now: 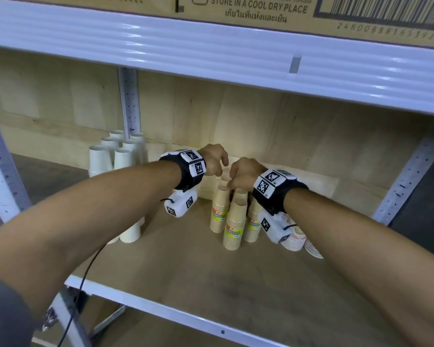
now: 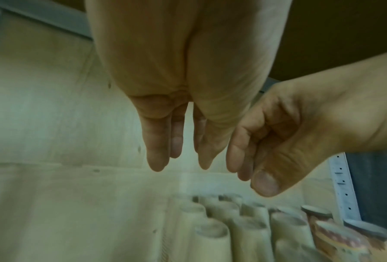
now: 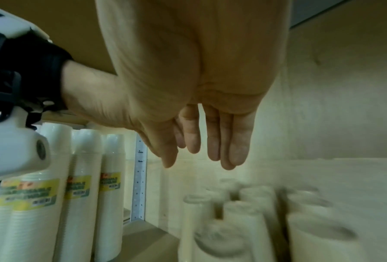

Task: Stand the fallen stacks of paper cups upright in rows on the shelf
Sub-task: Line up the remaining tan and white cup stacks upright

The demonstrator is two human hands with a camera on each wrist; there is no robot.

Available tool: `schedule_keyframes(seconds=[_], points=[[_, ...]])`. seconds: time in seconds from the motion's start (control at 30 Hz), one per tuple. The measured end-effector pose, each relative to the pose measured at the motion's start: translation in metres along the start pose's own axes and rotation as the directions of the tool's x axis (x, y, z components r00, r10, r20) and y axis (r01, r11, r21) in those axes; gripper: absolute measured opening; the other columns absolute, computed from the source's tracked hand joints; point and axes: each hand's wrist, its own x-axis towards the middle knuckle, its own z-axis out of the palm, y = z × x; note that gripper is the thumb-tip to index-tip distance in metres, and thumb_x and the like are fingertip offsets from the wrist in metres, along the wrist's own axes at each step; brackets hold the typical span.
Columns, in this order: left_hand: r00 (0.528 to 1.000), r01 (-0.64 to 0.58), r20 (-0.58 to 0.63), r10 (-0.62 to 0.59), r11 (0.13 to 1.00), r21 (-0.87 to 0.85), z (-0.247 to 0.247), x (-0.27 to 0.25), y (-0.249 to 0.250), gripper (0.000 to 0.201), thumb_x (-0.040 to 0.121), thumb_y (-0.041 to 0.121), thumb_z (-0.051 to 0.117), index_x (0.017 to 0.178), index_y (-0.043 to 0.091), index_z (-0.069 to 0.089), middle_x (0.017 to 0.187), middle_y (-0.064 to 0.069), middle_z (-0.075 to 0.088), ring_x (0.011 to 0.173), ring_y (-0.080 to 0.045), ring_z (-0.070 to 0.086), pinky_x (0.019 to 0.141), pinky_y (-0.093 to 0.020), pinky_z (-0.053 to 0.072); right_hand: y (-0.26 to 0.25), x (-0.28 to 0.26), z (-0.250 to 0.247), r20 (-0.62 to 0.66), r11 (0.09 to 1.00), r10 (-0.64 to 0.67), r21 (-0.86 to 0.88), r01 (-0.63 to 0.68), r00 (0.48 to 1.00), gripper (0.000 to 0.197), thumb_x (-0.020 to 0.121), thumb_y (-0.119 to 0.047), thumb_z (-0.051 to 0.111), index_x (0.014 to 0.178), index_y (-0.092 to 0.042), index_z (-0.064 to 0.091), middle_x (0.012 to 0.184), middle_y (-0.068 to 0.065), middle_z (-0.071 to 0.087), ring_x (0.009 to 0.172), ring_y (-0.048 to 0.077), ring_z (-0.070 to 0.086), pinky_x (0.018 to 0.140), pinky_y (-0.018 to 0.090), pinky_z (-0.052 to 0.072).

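Several stacks of brown paper cups (image 1: 232, 221) with coloured labels stand upright in a tight group at the middle of the wooden shelf (image 1: 211, 284). Both my hands hover just above their tops, close together. My left hand (image 1: 218, 159) hangs with relaxed fingers pointing down and holds nothing (image 2: 179, 166). My right hand (image 1: 237, 177) is beside it, fingers loosely bent over the nearest stack top, also empty (image 3: 198, 164). The wrist views show the brown stack tops (image 2: 212, 235) (image 3: 244, 221) blurred below the fingertips. Several white cup stacks (image 1: 118, 171) stand upright at the left.
Patterned cup stacks (image 1: 296, 239) sit at the right, mostly hidden behind my right wrist. A white metal beam (image 1: 211, 53) of the shelf above hangs low overhead, with a cardboard box (image 1: 261, 11) on it. A perforated upright (image 1: 129, 103) stands behind the white stacks.
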Motion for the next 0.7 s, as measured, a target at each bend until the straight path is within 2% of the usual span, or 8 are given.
schedule_keyframes(seconds=[0.13, 0.23, 0.33, 0.47, 0.5, 0.57, 0.63, 0.7], points=[[0.999, 0.029, -0.037, -0.028, 0.999, 0.031, -0.042, -0.01, -0.012, 0.042, 0.084, 0.011, 0.072, 0.125, 0.016, 0.064, 0.128, -0.003, 0.054, 0.115, -0.022, 0.055, 0.081, -0.025, 0.042, -0.033, 0.009, -0.011, -0.075, 0.997, -0.071, 0.01, 0.072, 0.995, 0.032, 0.081, -0.027, 0.073, 0.107, -0.009, 0.069, 0.103, 0.008, 0.067, 0.091, 0.023, 0.064, 0.072, 0.026, 0.049], [0.993, 0.067, -0.1, -0.06, 0.996, 0.061, -0.077, -0.022, -0.028, 0.04, 0.084, 0.013, 0.073, 0.122, 0.017, 0.066, 0.117, 0.0, 0.051, 0.116, -0.022, 0.053, 0.082, -0.025, 0.042, -0.061, 0.015, -0.017, -0.097, 0.989, -0.141, 0.031, 0.145, 0.985, 0.031, 0.082, -0.029, 0.071, 0.107, -0.01, 0.068, 0.103, 0.008, 0.065, 0.092, 0.024, 0.064, 0.074, 0.029, 0.051], [0.981, 0.137, -0.156, -0.118, 0.983, 0.12, -0.107, -0.038, -0.047, 0.038, 0.084, 0.016, 0.073, 0.121, 0.019, 0.066, 0.121, -0.001, 0.049, 0.12, -0.022, 0.05, 0.084, -0.024, 0.041, -0.09, 0.02, -0.02, -0.106, 0.973, -0.221, 0.043, 0.226, 0.969, 0.032, 0.082, -0.03, 0.071, 0.106, -0.009, 0.067, 0.105, 0.008, 0.065, 0.091, 0.025, 0.064, 0.076, 0.032, 0.053], [0.958, 0.244, -0.19, -0.216, 0.959, 0.144, -0.139, -0.066, -0.077, 0.038, 0.083, 0.016, 0.074, 0.121, 0.018, 0.067, 0.109, 0.001, 0.046, 0.106, -0.021, 0.054, 0.08, -0.024, 0.042, -0.127, 0.023, -0.019, -0.121, 0.942, -0.322, 0.056, 0.33, 0.939, 0.036, 0.085, -0.031, 0.067, 0.115, -0.011, 0.064, 0.115, 0.008, 0.063, 0.1, 0.025, 0.061, 0.079, 0.029, 0.05], [0.953, 0.267, -0.19, -0.237, 0.952, 0.153, -0.144, -0.073, -0.084, 0.038, 0.084, 0.017, 0.073, 0.122, 0.017, 0.066, 0.113, -0.002, 0.048, 0.105, -0.021, 0.054, 0.08, -0.024, 0.042, -0.136, 0.023, -0.018, -0.127, 0.933, -0.343, 0.064, 0.353, 0.931, 0.037, 0.086, -0.032, 0.066, 0.117, -0.012, 0.063, 0.118, 0.008, 0.061, 0.103, 0.026, 0.061, 0.081, 0.029, 0.05], [0.937, 0.318, -0.204, -0.283, 0.933, 0.166, -0.153, -0.088, -0.095, 0.037, 0.085, 0.018, 0.072, 0.122, 0.017, 0.066, 0.126, -0.005, 0.05, 0.113, -0.023, 0.054, 0.082, -0.024, 0.041, -0.151, 0.024, -0.013, -0.145, 0.92, -0.368, 0.084, 0.382, 0.918, 0.037, 0.087, -0.033, 0.065, 0.118, -0.013, 0.062, 0.119, 0.009, 0.061, 0.103, 0.028, 0.061, 0.082, 0.03, 0.051], [0.913, 0.385, -0.214, -0.347, 0.907, 0.173, -0.157, -0.102, -0.105, 0.035, 0.086, 0.019, 0.071, 0.121, 0.017, 0.067, 0.132, -0.004, 0.048, 0.119, -0.025, 0.051, 0.083, -0.026, 0.041, -0.167, 0.024, -0.009, -0.148, 0.906, -0.392, 0.108, 0.409, 0.908, 0.036, 0.087, -0.034, 0.065, 0.117, -0.014, 0.061, 0.117, 0.01, 0.062, 0.1, 0.029, 0.062, 0.08, 0.031, 0.051], [0.892, 0.44, -0.192, -0.41, 0.885, 0.153, -0.159, -0.113, -0.114, 0.034, 0.086, 0.017, 0.071, 0.119, 0.013, 0.068, 0.126, -0.005, 0.055, 0.105, -0.025, 0.058, 0.076, -0.03, 0.048, -0.182, 0.024, -0.005, -0.141, 0.894, -0.416, 0.12, 0.432, 0.899, 0.038, 0.087, -0.035, 0.064, 0.118, -0.013, 0.061, 0.116, 0.011, 0.063, 0.1, 0.03, 0.062, 0.083, 0.033, 0.053]])
